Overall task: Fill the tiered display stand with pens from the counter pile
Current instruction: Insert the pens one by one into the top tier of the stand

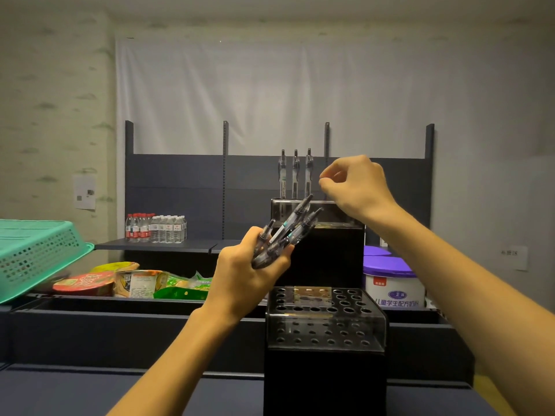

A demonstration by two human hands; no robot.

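Observation:
A black tiered display stand (pixel 326 370) with clear perforated tops stands in front of me. Its lower tier (pixel 345 325) has empty holes. Three pens (pixel 295 172) stand upright in the top tier (pixel 277 205). My left hand (pixel 243 280) grips a bundle of several dark clear-barrelled pens (pixel 288 232), tips fanned up to the right, just left of the stand's middle step. My right hand (pixel 357 184) hovers above the top tier, right of the standing pens, fingers curled with thumb and forefinger close together; no pen shows in it.
A green plastic basket (pixel 39 250) sits tilted at the left. Noodle cups and snack packets (pixel 135 283) lie in the dark counter bin. Water bottles (pixel 156 229) stand on the back shelf. A purple-lidded tub (pixel 393 283) is right of the stand.

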